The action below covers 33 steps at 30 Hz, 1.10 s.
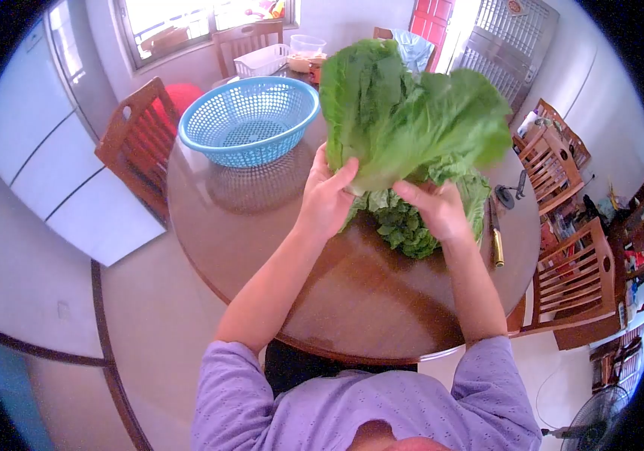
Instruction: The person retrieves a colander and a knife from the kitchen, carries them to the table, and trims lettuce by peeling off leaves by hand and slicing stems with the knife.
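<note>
Both my hands hold large green lettuce leaves [412, 120] upright above the table. My left hand [327, 194] grips the pale stem end from the left, thumb across the front. My right hand [436, 208] closes on the base from the right, its thumb also in front. Behind and below the right hand, more lettuce [406, 229] lies on the tabletop, partly hidden by the held leaves and hand. A blue plastic colander [250, 124] stands left of my left hand, and no leaves show in it.
The round brown table [352, 293] has a knife [497, 237] near its right edge, with a dark object [506, 197] beside it. A white basket [262, 60] and a clear container [307, 46] stand at the back. Wooden chairs [137, 135] surround the table.
</note>
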Each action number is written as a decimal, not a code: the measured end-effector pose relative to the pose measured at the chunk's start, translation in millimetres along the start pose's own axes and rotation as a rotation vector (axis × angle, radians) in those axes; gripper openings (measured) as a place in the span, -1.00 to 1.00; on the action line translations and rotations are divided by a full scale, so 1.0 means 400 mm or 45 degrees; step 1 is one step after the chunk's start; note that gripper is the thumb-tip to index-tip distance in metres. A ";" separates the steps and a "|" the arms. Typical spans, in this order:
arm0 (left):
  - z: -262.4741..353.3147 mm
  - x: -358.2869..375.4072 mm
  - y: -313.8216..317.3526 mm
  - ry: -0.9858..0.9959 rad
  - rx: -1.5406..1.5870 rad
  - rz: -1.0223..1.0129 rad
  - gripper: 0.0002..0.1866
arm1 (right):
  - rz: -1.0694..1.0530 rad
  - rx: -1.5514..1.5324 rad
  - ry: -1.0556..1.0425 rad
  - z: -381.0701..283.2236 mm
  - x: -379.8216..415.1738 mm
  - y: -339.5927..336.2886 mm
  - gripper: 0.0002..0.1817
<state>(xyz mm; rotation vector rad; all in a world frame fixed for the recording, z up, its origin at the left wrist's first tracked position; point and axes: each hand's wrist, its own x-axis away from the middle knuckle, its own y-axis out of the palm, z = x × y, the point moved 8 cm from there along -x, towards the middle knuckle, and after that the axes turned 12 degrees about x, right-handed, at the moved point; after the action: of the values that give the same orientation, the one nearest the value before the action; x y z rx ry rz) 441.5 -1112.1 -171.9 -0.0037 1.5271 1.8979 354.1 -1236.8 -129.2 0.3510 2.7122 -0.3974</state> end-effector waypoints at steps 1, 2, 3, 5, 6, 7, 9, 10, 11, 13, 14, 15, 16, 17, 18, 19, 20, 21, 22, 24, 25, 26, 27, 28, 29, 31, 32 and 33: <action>0.001 -0.002 -0.004 0.005 0.024 0.004 -0.44 | -0.014 0.056 -0.008 -0.006 0.014 0.009 -0.50; 0.002 -0.003 -0.007 0.004 0.025 0.014 -0.45 | -0.028 0.112 -0.014 -0.013 0.029 0.019 -0.50; 0.003 -0.003 -0.012 0.003 0.024 0.025 -0.47 | -0.028 0.194 0.041 -0.022 0.046 0.027 -0.52; 0.005 -0.004 -0.018 -0.009 0.083 0.041 -0.50 | -0.354 0.082 -0.160 -0.018 0.046 0.055 -0.55; 0.006 -0.006 -0.020 -0.021 0.142 0.047 -0.51 | -0.517 0.025 -0.261 -0.022 0.054 0.071 -0.56; 0.007 -0.008 -0.022 -0.033 0.201 0.054 -0.53 | -0.555 -0.145 -0.074 0.007 0.082 0.075 -0.63; 0.030 -0.026 -0.044 -0.024 0.172 0.037 -0.53 | -0.299 0.085 -0.074 0.035 0.113 0.052 -0.59; 0.037 -0.030 -0.054 -0.021 0.159 0.028 -0.53 | -0.168 0.200 -0.072 0.043 0.120 0.033 -0.57; 0.040 -0.029 -0.050 -0.015 0.169 0.020 -0.52 | -0.088 0.254 -0.027 0.028 0.120 0.012 -0.61; 0.043 -0.032 -0.040 -0.004 0.188 -0.001 -0.49 | -0.003 0.188 0.150 0.042 0.109 -0.035 -0.64; 0.039 -0.033 -0.041 -0.018 0.190 -0.003 -0.48 | 0.040 0.152 0.238 0.051 0.103 -0.055 -0.65; 0.036 -0.031 -0.041 -0.033 0.190 -0.005 -0.47 | 0.094 0.085 0.094 0.025 0.091 -0.061 -0.70; 0.033 -0.029 -0.041 -0.048 0.189 -0.007 -0.46 | 0.081 0.066 0.095 0.023 0.084 -0.067 -0.70; 0.033 -0.028 -0.040 -0.058 0.190 -0.008 -0.45 | 0.074 0.048 0.094 0.021 0.079 -0.077 -0.71; 0.030 -0.026 -0.037 -0.075 0.194 -0.011 -0.45 | 0.074 0.032 0.095 0.015 0.079 -0.089 -0.71; 0.024 -0.026 -0.033 -0.099 0.199 -0.015 -0.45 | 0.129 -0.011 0.101 0.010 0.082 -0.098 -0.70; 0.023 -0.025 -0.035 -0.095 0.157 0.007 -0.45 | 0.141 -0.017 0.112 0.011 0.085 -0.103 -0.73; 0.026 -0.023 -0.037 -0.090 0.115 0.027 -0.45 | 0.152 -0.024 0.124 0.013 0.086 -0.111 -0.76; 0.031 -0.022 -0.041 -0.085 0.072 0.048 -0.45 | 0.162 -0.031 0.136 0.017 0.087 -0.118 -0.78; 0.046 -0.026 -0.062 -0.060 -0.035 0.100 -0.45 | 0.172 -0.074 0.118 0.028 0.090 -0.131 -0.74; 0.055 -0.030 -0.079 -0.049 -0.102 0.130 -0.45 | 0.173 -0.073 0.124 0.033 0.092 -0.136 -0.73; 0.064 -0.034 -0.089 -0.034 -0.171 0.160 -0.45 | 0.170 -0.073 0.130 0.036 0.092 -0.139 -0.72; 0.066 -0.040 -0.091 -0.042 -0.172 0.141 -0.46 | 0.169 -0.073 0.136 0.037 0.093 -0.141 -0.71; 0.070 -0.042 -0.097 -0.046 -0.198 0.157 -0.46 | 0.166 -0.073 0.144 0.034 0.093 -0.141 -0.70; 0.070 -0.042 -0.104 -0.051 -0.224 0.172 -0.47 | 0.163 -0.072 0.151 0.033 0.094 -0.143 -0.69; 0.072 -0.046 -0.120 -0.082 -0.285 0.217 -0.47 | 0.171 -0.100 0.119 0.029 0.095 -0.147 -0.69; 0.073 -0.046 -0.132 -0.108 -0.320 0.249 -0.47 | 0.173 -0.115 0.105 0.028 0.096 -0.149 -0.68; 0.073 -0.047 -0.146 -0.134 -0.355 0.281 -0.47 | 0.165 -0.092 0.119 0.032 0.096 -0.152 -0.69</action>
<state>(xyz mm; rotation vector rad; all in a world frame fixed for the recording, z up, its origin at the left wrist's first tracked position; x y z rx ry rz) 497.1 -1092.4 -205.4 0.1426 1.2241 2.2363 305.8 -1290.3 -142.3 0.5341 2.7664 -0.2514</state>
